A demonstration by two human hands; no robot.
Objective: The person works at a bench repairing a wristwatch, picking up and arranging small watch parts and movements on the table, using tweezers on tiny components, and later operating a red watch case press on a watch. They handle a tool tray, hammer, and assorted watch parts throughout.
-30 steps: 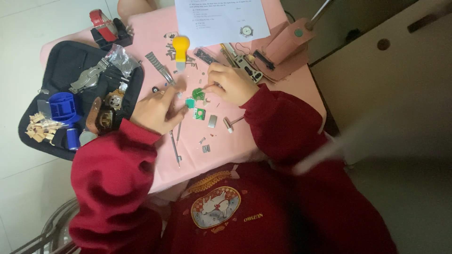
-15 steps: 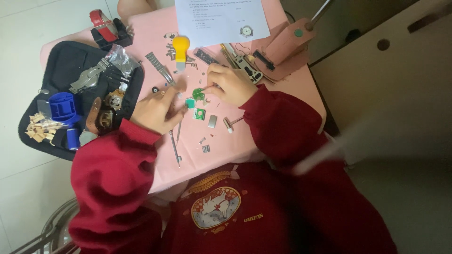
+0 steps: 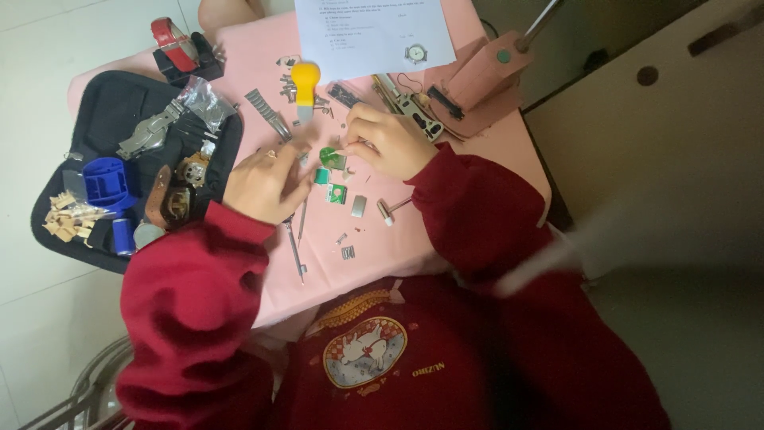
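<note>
Pink cloth covers our small table (image 3: 446, 239), and at its middle sits a small green round part (image 3: 329, 154), pinched between the fingertips of our right hand (image 3: 387, 145). Our left hand (image 3: 264, 185) rests just left of it, fingers curled; whether it grips anything we cannot tell. We judge the part light, stiff and easy to flick away, best taken by its edges. Just near of it lie two green-and-white square pieces (image 3: 331, 185). Farther off stand one yellow-knobbed tool (image 3: 305, 81), one sheet of paper (image 3: 374, 32) and one pink press (image 3: 481, 80). At left lies one black tool case (image 3: 111, 103).
</note>
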